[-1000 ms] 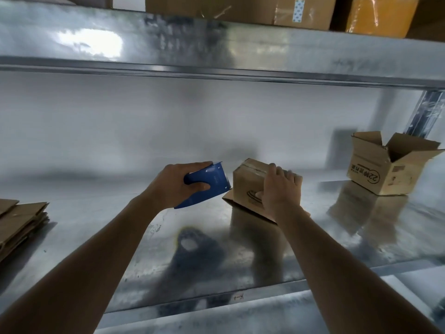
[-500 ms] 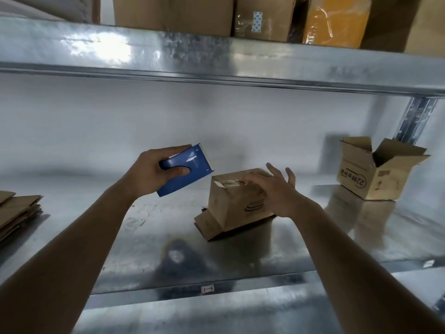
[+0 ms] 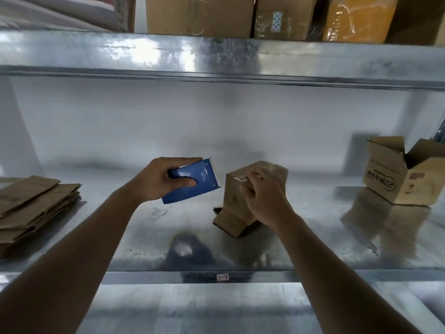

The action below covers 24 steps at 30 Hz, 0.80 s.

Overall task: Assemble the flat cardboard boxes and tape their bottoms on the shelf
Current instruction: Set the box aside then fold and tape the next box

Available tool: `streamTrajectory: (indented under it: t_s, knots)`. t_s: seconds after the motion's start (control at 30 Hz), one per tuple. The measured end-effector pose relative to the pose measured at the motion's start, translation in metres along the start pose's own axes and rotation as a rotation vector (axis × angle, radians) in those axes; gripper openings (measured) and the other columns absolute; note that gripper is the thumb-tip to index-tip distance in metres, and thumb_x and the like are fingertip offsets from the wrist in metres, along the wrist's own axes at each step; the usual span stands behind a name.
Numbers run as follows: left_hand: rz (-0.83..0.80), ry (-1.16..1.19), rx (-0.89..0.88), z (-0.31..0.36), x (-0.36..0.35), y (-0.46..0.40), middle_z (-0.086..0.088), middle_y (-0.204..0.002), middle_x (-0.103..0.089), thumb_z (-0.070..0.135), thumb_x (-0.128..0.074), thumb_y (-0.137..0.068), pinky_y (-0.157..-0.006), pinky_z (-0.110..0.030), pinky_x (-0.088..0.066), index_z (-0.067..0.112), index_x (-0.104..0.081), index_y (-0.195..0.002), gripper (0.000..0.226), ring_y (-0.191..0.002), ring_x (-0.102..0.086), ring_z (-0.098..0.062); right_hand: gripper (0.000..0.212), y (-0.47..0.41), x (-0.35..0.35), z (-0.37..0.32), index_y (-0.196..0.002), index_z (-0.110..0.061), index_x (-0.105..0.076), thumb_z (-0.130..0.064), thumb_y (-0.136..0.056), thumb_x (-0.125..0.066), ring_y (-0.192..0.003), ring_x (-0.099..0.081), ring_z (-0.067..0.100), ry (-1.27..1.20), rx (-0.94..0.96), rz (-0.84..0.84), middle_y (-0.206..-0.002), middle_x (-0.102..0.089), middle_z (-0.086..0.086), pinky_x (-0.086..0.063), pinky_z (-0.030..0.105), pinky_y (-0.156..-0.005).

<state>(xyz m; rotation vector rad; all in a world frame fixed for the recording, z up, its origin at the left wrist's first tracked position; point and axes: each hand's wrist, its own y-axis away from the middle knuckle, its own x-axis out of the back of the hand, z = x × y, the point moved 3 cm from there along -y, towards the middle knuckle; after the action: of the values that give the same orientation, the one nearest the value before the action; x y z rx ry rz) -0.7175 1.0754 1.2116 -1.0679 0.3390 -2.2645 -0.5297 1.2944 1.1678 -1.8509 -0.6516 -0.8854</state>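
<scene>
A small brown cardboard box (image 3: 234,201) stands upturned on the metal shelf (image 3: 144,237), its taped bottom facing up and a lower flap splayed toward me. My right hand (image 3: 265,198) lies against its near side, fingers curled over the top edge by the tape. My left hand (image 3: 161,180) grips a blue tape dispenser (image 3: 195,183), held in the air just left of the box. A stack of flat cardboard boxes (image 3: 33,208) lies at the shelf's left end.
An assembled box (image 3: 404,172) with open top flaps stands at the right end of the shelf. Above, an upper shelf (image 3: 216,56) carries several sealed cartons. A white wall closes the back. A small label marks the shelf's front edge.
My right hand slid from the box's top onto its near side and the box turned more upright. My left hand with the dispenser stayed raised beside it. The camera tilted up.
</scene>
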Motion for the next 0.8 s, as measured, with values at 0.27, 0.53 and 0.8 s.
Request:
streamTrajectory:
  t_s: [0.27, 0.53, 0.8]
  knots:
    - [-0.057, 0.041, -0.023, -0.001, 0.006, -0.011, 0.024, -0.122, -0.071, 0.024, -0.081, -0.087, -0.086, -0.017, -0.054, 0.038, -0.063, -0.139, 0.057, -0.11, -0.067, 0.0, 0.049, 0.003, -0.003, 0.005, -0.156, -0.02, -0.046, -0.008, -0.108, -0.049, -0.153, -0.033, 0.02, -0.225, 0.24, 0.017, -0.161, -0.043, 0.002, -0.03, 0.034, -0.124]
    - [-0.102, 0.045, -0.032, -0.007, 0.001, -0.018, 0.025, -0.123, -0.07, 0.026, -0.08, -0.086, -0.089, -0.023, -0.055, 0.041, -0.062, -0.138, 0.057, -0.111, -0.068, -0.002, 0.04, 0.018, -0.006, 0.003, -0.134, -0.019, -0.07, -0.032, -0.096, -0.071, -0.136, -0.057, 0.012, -0.343, 0.279, 0.246, -0.141, -0.065, -0.002, -0.048, 0.03, -0.112]
    - [-0.136, 0.059, -0.053, -0.01, -0.007, -0.019, 0.021, -0.124, -0.07, 0.04, -0.078, -0.08, -0.095, -0.039, -0.059, 0.049, -0.061, -0.135, 0.058, -0.113, -0.068, -0.008, 0.02, 0.013, -0.007, -0.004, -0.113, -0.016, -0.08, -0.018, -0.093, -0.076, -0.108, -0.066, -0.001, -0.414, 0.088, 0.409, -0.115, -0.078, -0.002, -0.058, 0.022, -0.092]
